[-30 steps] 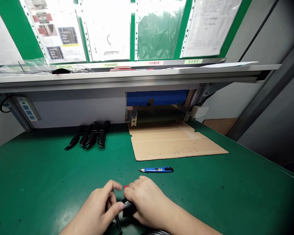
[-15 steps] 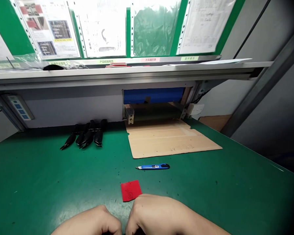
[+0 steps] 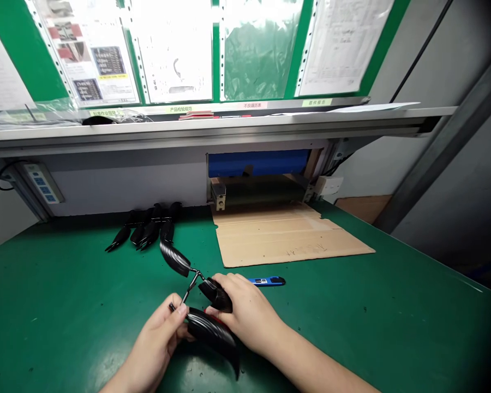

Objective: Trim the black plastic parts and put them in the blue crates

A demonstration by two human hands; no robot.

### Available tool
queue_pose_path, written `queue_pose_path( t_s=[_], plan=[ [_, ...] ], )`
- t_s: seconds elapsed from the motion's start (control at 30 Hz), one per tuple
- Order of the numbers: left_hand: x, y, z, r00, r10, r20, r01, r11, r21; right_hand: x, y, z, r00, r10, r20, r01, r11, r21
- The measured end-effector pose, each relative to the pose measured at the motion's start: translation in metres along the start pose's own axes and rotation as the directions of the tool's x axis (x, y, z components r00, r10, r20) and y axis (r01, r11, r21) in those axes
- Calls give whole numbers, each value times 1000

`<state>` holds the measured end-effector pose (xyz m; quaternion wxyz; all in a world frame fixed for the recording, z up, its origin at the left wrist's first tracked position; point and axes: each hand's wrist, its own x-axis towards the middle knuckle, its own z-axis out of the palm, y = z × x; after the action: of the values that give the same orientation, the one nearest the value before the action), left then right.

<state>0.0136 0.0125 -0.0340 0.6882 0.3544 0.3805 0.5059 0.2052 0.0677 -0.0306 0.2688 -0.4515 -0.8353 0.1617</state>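
Note:
Between my hands is a black plastic moulding with glossy, curved, tapering parts joined by a thin branching sprue [image 3: 191,285]. My left hand [image 3: 157,333] is closed, its thumb and fingers pinching the sprue near the lower curved part [image 3: 213,330]. My right hand [image 3: 247,308] wraps around another black part [image 3: 215,295], partly hidden by its fingers. A third curved part [image 3: 175,258] sticks out toward the back left. Behind my right hand lies a blue utility knife [image 3: 265,281], its blade end covered from view. Only slivers of red show beneath my right hand.
Several similar black mouldings [image 3: 145,226] lie at the table's back left. A flat cardboard sheet [image 3: 278,240] rests before an opening with a blue roller-like bar [image 3: 257,162]. A shelf [image 3: 147,130] spans above; a power strip [image 3: 44,183] is mounted at left.
My hands have come up from the bottom edge, bringing the black moulding into view. The red square is now mostly covered. The view has shifted slightly.

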Motion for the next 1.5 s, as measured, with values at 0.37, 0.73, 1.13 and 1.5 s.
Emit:
queue_pose_path(
  t_s=[0.37, 0.73, 1.13, 1.5],
  plan=[
    [11, 26, -34, 909, 224, -352, -95, 933, 347, 4, 3, -15, 925, -195, 326, 204, 979, 5],
    [-5, 50, -36, 990, -21, -139, 94, 835, 542, -1, -12, -17, 915, -404, -11, 387, 883, -265],
    [-13, 47, -22, 952, -119, 281, -47, 854, 519, -8, -30, -20, 833, -371, 410, 454, 883, -122],
    [-1, 22, -9, 916, 168, -365, -124, 982, 139, -3, -25, -18, 986, 6, -166, -30, 989, -142]
  ],
)
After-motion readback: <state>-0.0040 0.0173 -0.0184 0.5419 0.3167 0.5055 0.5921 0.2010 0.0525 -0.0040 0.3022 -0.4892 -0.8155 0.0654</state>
